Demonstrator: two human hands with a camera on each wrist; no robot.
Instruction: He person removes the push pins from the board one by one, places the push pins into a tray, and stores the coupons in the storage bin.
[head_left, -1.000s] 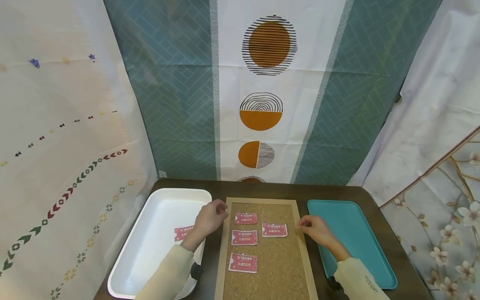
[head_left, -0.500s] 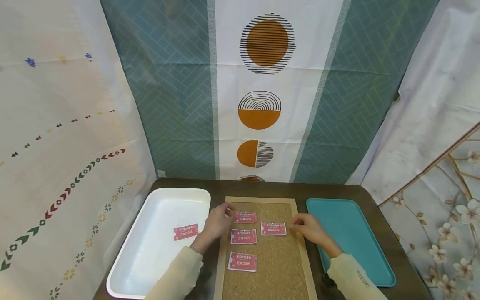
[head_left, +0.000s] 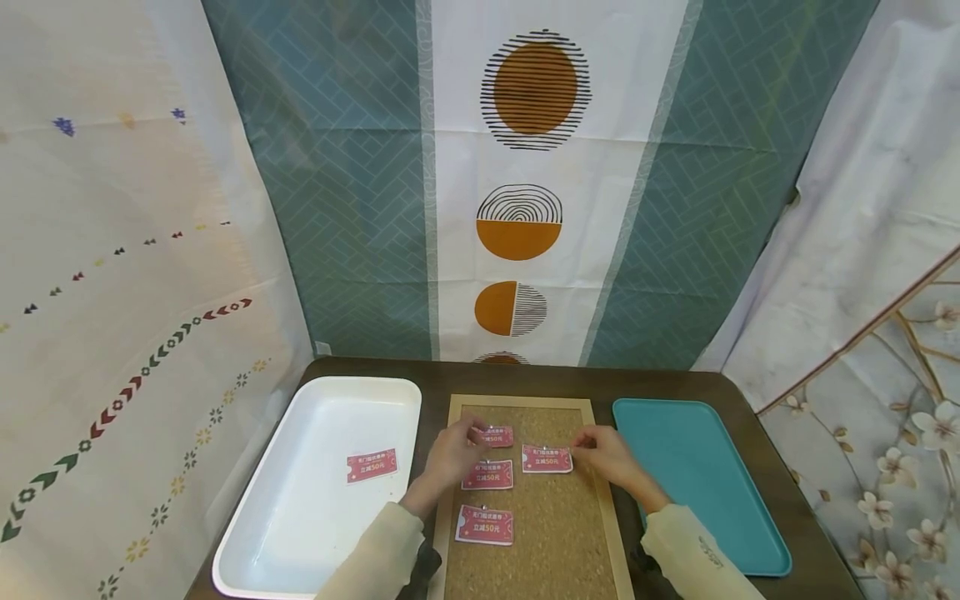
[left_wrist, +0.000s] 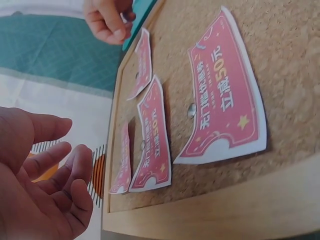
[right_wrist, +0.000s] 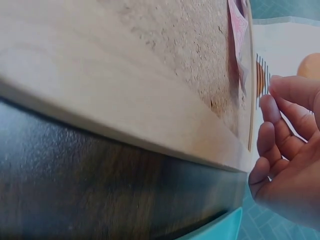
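Observation:
Pink paper coupons are pinned to a wood-framed corkboard [head_left: 555,542]; small round metal pins show at their top edges in the left wrist view. On the board's left side, the top coupon [head_left: 498,436], a middle coupon [head_left: 487,476] and a lower coupon [head_left: 484,526] form a column. One more, the right coupon [head_left: 547,459], hangs beside them. My left hand [head_left: 453,454] hovers over the top coupon and partly covers it, fingers loosely curled and holding nothing. My right hand [head_left: 609,454] is at the right coupon's right edge, thumb and forefinger close together, nothing visible between them.
Left of the board stands a white tray [head_left: 300,525] with a single loose coupon [head_left: 371,466] in it. A teal tray [head_left: 705,483] lies to the right. All rest on a dark wooden table [head_left: 540,381], with patterned curtains behind and at both sides.
Both hands have moved inward over the corkboard: the left from the white tray's edge to the top coupon, the right from the board's frame to the right coupon's edge. The coupons stay put.

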